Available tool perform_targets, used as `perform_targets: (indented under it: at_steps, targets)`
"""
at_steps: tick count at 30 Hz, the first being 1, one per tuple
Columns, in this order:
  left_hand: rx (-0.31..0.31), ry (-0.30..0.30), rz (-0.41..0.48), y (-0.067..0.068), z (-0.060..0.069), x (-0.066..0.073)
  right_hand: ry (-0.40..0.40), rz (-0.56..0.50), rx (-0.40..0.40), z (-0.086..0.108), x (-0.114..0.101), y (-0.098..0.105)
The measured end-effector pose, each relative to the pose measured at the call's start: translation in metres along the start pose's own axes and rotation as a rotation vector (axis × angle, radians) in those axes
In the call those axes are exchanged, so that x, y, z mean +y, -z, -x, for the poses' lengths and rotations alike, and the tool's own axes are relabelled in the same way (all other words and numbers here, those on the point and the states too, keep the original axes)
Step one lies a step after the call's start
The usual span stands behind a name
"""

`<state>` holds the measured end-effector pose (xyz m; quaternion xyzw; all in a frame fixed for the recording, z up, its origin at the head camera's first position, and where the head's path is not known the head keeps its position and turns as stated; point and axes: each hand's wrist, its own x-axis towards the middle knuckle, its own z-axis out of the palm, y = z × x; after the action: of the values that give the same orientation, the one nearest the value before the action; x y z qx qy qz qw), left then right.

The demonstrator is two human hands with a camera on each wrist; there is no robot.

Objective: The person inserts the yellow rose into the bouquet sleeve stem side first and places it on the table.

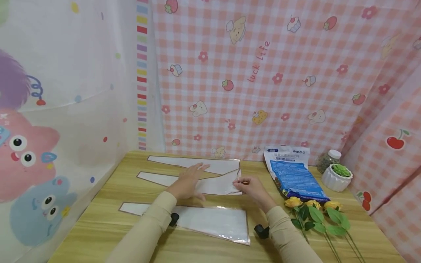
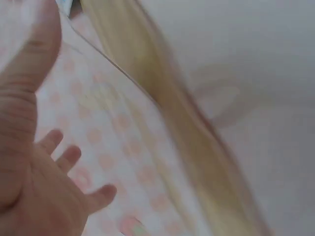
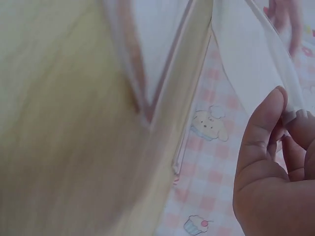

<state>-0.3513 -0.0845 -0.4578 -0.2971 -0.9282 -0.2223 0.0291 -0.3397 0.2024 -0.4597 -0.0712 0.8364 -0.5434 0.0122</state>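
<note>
The head camera looks forward and down across the yellowish wood-grain table [image 1: 92, 226]; the wrist cameras peer close past the bare left hand [image 2: 44, 191] and bare right hand [image 3: 270, 196], both catching the pink-and-white checked cloth [image 1: 263, 95].

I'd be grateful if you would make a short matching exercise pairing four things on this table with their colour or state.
Things:
1. Middle white sheet
2. Roses
3. Plant pot
4. Printed packet

Colour or state:
A. White, holding a green plant
B. Blue and white, lying flat
C. Pinched at its wide end by the right grip
D. Yellow, with green leaves

Right pairs: 1-C, 2-D, 3-A, 4-B.
</note>
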Motion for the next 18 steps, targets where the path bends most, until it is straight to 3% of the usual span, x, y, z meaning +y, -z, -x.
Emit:
perform_targets:
  at_steps: [3, 6, 10, 13, 18]
  targets:
    - [-0.037, -0.094, 0.010, -0.004, -0.013, 0.017, 0.023, -0.002, -0.024, 0.002, -0.005, -0.001]
    - [-0.070, -0.119, 0.010, -0.011, -0.022, 0.027, 0.049, -0.010, -0.064, 0.004, -0.010, -0.003]
    - [-0.115, -0.069, 0.036, -0.018, -0.025, 0.032, 0.080, -0.033, -0.120, 0.007, -0.013, -0.003]
    - [-0.114, -0.035, 0.055, -0.020, -0.025, 0.034, 0.115, -0.091, -0.178, 0.010, -0.012, 0.000]
    - [-0.108, -0.024, 0.055, -0.020, -0.025, 0.036, 0.079, -0.165, -0.233, 0.014, -0.007, 0.008]
